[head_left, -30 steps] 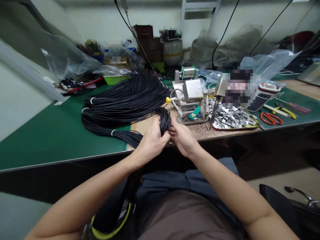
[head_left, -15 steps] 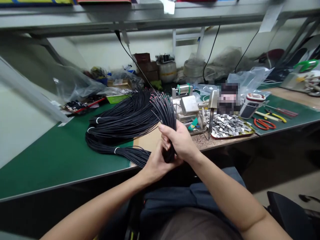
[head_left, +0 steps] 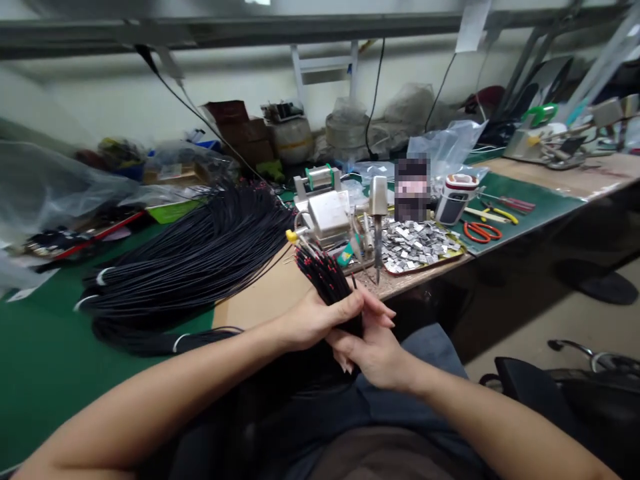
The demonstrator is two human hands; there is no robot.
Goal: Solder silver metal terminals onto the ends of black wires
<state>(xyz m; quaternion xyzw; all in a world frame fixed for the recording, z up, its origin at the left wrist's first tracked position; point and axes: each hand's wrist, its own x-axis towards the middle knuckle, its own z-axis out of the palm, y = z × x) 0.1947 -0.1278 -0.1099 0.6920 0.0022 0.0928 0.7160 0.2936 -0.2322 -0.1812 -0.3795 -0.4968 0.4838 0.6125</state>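
Observation:
A bundle of thin black wires with red-tipped ends stands up between my hands, at the bench's front edge. My left hand is wrapped round it, thumb across the front. From the right, my right hand closes on the lower part of the same bundle, its fingers partly behind the wires. The wires' lower part is hidden by the hands. Left of them, a large heap of black wires, tied with white bands, lies on the green mat and a tan board.
Behind my hands stands a small metal machine. To its right are a tray of silver metal pieces, a white and grey device, orange-handled scissors and yellow-handled pliers. A shelf beam runs overhead.
The view has swung to the right, so the bench things appear further left. The held bundle sits lower and leans left. My left hand is now higher on it, my right hand lower.

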